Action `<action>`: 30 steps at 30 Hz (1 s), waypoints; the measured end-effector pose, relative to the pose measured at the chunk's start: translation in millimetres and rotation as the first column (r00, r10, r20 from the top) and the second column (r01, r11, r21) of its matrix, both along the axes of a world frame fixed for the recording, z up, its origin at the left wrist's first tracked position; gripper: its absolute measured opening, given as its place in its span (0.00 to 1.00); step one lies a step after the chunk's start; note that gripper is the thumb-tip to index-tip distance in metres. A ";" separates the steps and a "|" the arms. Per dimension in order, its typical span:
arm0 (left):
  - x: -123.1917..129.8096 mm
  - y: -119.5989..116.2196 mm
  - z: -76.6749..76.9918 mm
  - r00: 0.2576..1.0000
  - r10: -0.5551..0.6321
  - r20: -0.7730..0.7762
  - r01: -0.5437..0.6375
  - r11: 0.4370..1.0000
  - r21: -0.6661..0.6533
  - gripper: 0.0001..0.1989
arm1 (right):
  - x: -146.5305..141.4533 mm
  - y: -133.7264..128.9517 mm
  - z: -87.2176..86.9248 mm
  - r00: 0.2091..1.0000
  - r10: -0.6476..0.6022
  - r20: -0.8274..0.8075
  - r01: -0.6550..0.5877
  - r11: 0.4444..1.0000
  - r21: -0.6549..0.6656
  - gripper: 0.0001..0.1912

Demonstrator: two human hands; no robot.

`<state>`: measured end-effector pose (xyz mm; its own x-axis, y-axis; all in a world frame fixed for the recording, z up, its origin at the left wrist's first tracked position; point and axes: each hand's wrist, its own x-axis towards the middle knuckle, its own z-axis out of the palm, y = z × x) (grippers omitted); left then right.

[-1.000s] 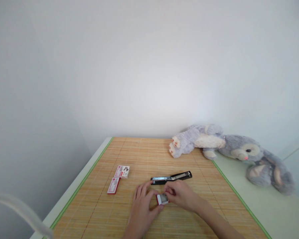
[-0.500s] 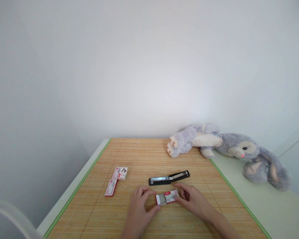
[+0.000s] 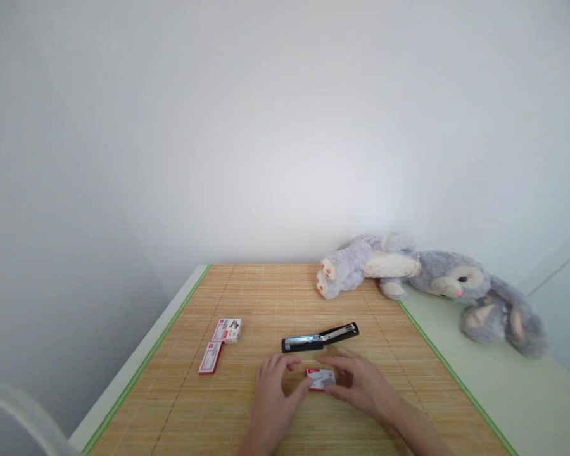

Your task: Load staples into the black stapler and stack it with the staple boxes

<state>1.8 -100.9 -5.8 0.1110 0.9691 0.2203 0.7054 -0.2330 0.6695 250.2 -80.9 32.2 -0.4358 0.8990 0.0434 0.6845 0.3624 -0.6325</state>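
Observation:
A small red and white staple box [image 3: 320,379] lies on the bamboo mat between my two hands, its sleeve covering most of it. My right hand [image 3: 361,384] holds the box at its right side, thumb at the near corner and index finger along the far edge. From the left, my left hand [image 3: 276,392] has its thumb tip at the box's left end, while its other fingers are curved and apart from the box. Just beyond lies a black stapler [image 3: 319,337], swung open with its metal magazine showing.
Two more red and white boxes, one upper [image 3: 227,330] and one lower [image 3: 210,358], touch each other on the left of the bamboo mat [image 3: 237,418]. A grey plush rabbit [image 3: 389,265] lies along the back right, against the wall [image 3: 285,126].
The staple box's clear inner tray has slid into its sleeve, so the box looks shorter. My hands have come closer together, and my left fingers have lifted off the box's far edge.

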 end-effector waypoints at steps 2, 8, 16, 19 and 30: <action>-5.9 9.2 -3.4 0.997 0.082 -0.011 -0.081 0.996 0.028 0.17 | -7.3 0.9 0.9 1.000 -0.005 -0.005 0.005 1.000 0.028 0.18; -19.8 46.9 -8.1 0.991 0.107 -0.086 -0.104 0.994 0.039 0.22 | -27.8 10.5 -4.7 0.999 0.042 0.005 -0.042 0.996 0.077 0.09; -17.6 31.3 -9.3 0.992 0.024 -0.123 -0.025 1.000 -0.009 0.15 | -23.0 24.2 0.7 0.996 -0.027 -0.087 0.041 0.986 0.163 0.05; -14.4 20.8 -10.1 0.991 0.024 -0.131 -0.026 1.000 -0.015 0.15 | -24.7 28.3 2.5 0.997 -0.007 -0.071 0.020 0.985 0.173 0.04; -13.4 17.0 -6.6 0.991 0.025 -0.131 -0.028 0.999 -0.022 0.17 | -38.4 38.2 8.0 0.996 0.088 0.032 -0.091 0.987 0.135 0.05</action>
<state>-11.7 -83.9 -12.3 0.1114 0.9769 0.1824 0.7929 -0.1981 0.5762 211.8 -42.6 40.2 -0.5167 0.8429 0.1502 0.6609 0.5042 -0.5559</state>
